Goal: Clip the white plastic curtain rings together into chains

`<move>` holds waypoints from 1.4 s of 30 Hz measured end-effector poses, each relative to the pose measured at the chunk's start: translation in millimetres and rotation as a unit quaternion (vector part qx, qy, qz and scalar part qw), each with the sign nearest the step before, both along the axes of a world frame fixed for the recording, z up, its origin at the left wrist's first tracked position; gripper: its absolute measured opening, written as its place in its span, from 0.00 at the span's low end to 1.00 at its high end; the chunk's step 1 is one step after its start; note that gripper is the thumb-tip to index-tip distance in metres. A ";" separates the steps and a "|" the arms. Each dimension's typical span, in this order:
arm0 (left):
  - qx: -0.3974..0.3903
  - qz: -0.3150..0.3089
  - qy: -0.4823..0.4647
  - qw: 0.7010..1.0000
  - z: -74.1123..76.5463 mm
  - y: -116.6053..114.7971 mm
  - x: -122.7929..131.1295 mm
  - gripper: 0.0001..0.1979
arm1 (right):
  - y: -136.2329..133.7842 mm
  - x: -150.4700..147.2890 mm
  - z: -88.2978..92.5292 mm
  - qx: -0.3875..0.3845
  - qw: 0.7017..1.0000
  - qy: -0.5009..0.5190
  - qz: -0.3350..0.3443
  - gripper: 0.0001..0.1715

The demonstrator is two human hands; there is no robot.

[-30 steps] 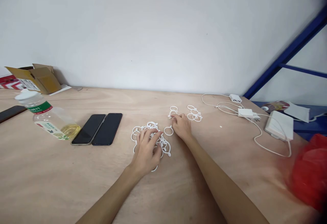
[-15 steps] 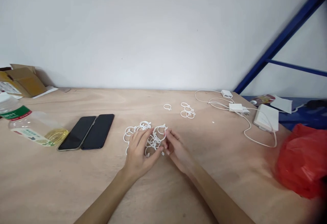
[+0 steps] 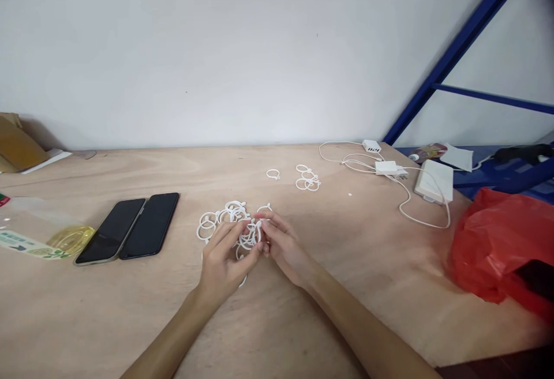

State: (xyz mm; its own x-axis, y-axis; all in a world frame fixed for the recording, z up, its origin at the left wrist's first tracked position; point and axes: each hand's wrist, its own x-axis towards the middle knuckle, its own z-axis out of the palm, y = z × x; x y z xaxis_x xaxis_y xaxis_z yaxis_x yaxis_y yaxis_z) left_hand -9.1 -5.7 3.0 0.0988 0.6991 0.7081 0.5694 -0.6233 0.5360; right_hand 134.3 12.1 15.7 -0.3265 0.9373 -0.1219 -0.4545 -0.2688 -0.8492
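Note:
Over a loose pile of white plastic curtain rings [image 3: 234, 213], both my hands meet at one ring [image 3: 258, 232] that stands on edge, its small tab at the top. My right hand [image 3: 283, 246] pinches this ring from the right between thumb and fingers. From the left, my left hand [image 3: 225, 255] curves round it, with the thumb at its lower edge and the index finger near its top; the exact contact is partly hidden. A single ring [image 3: 273, 174] and a small group of rings [image 3: 308, 178] lie farther back on the table.
Two phones [image 3: 149, 226] and a clear bottle [image 3: 38, 226] lie at left, with a cardboard box [image 3: 19, 145] behind. At right are white chargers [image 3: 386, 168] with looping cables, a white box [image 3: 434, 181], a red plastic bag [image 3: 489, 240] and a blue metal frame [image 3: 450, 56].
My view has turned slightly right. My hands have drawn closer together, and the left fingers now meet the ring in my right hand. Another ring shows behind my right fingers.

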 end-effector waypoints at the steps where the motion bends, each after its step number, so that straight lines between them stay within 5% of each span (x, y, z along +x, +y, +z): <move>1: -0.004 -0.002 0.002 1.000 -0.4 -0.2 0.3 0.17 | 0.9 0.4 -0.4 0.015 1.000 -0.013 -0.005 0.16; 13: -0.142 -0.045 -0.019 0.989 1.3 -4.9 3.7 0.12 | 1.5 2.6 -6.9 0.103 0.991 -0.079 -0.041 0.20; 18: -0.081 -0.018 0.018 0.996 -4.6 0.7 -0.7 0.15 | 15.8 12.5 -5.7 0.145 0.969 -0.185 -0.072 0.16; 20: -0.038 0.009 0.065 0.997 -8.2 2.7 -3.1 0.18 | 31.6 28.8 -8.9 0.188 0.921 -0.301 -0.163 0.16; 22: -0.026 0.033 0.117 0.992 -10.7 3.3 -4.6 0.22 | 49.9 49.5 -14.4 0.220 0.834 -0.434 -0.260 0.16; 26: -0.057 0.052 0.184 0.980 -10.9 1.5 -4.3 0.32 | 75.5 79.3 -26.6 0.207 0.666 -0.685 -0.208 0.26; 30: -0.072 0.042 0.185 0.979 -8.5 -0.1 -3.5 0.33 | 76.6 80.4 -32.1 0.189 0.585 -0.773 -0.158 0.25; 38: -0.069 0.031 0.183 0.980 -7.9 0.4 -4.3 0.29 | 73.0 77.9 -32.6 0.201 0.597 -0.753 -0.192 0.16; 42: -0.052 0.030 0.170 0.984 -8.5 0.9 -4.1 0.26 | 72.5 80.7 -33.0 0.233 0.640 -0.700 -0.216 0.17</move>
State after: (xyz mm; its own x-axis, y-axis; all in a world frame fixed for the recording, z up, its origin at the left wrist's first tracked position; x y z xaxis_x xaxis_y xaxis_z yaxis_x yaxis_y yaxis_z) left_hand -13.2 -4.8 -5.5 0.2729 0.7785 0.5652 0.7613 -0.5340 0.3679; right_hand 215.0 84.6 -17.3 0.0985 0.9443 0.3140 0.8925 0.0557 -0.4476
